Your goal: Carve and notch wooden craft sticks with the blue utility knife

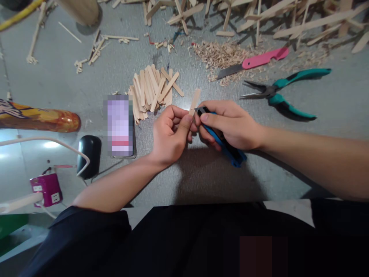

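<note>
Between thumb and fingers, my left hand (174, 132) pinches a flat wooden craft stick (196, 98) whose free end points up and away from me. My right hand (230, 123) is wrapped round a blue and black utility knife (213, 132), thumb pressed near its front. The knife's tip meets or nearly meets the stick just beside my left fingertips; exact contact is too small to tell. Just beyond my left hand lies a loose pile of short craft sticks (148, 86).
Wood shavings (220, 55), a pink-handled knife (265, 58) and teal-handled pliers (271, 90) lie beyond my right hand. Many joined sticks (245, 17) fill the far edge. To the left are a phone (119, 125), a black mouse-like object (90, 154), a purple plug adapter (47, 188) and a bottle (37, 117).
</note>
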Action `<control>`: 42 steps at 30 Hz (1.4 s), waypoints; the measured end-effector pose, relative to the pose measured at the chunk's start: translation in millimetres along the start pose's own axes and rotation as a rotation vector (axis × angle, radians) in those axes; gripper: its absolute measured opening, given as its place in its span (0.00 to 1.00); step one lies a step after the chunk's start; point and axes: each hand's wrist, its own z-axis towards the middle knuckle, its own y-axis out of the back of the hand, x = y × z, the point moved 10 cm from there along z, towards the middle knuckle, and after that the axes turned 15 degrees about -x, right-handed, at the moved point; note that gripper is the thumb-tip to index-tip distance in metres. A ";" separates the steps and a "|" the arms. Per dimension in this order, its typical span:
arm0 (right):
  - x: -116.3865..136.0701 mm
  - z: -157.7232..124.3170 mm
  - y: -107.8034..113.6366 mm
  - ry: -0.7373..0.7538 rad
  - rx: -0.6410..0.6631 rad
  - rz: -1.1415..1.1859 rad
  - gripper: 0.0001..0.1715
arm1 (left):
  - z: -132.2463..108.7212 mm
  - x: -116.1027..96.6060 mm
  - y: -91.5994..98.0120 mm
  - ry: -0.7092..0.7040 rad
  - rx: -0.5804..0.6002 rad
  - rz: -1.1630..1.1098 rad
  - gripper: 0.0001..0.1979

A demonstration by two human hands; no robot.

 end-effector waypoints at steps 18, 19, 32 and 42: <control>6.0 -1.7 0.8 0.068 -0.059 -0.091 0.19 | -1.2 1.5 -0.4 0.002 -0.001 -0.006 0.31; 6.5 -2.0 0.9 0.065 -0.063 -0.109 0.19 | -1.2 1.1 -0.3 -0.002 -0.001 -0.009 0.31; 6.8 -7.7 -1.2 0.029 -0.117 -0.221 0.21 | 1.3 -0.6 -4.6 0.021 0.043 -0.043 0.31; 0.6 -1.7 0.4 0.003 -0.031 -0.102 0.17 | 3.7 6.7 1.8 0.041 0.009 0.024 0.32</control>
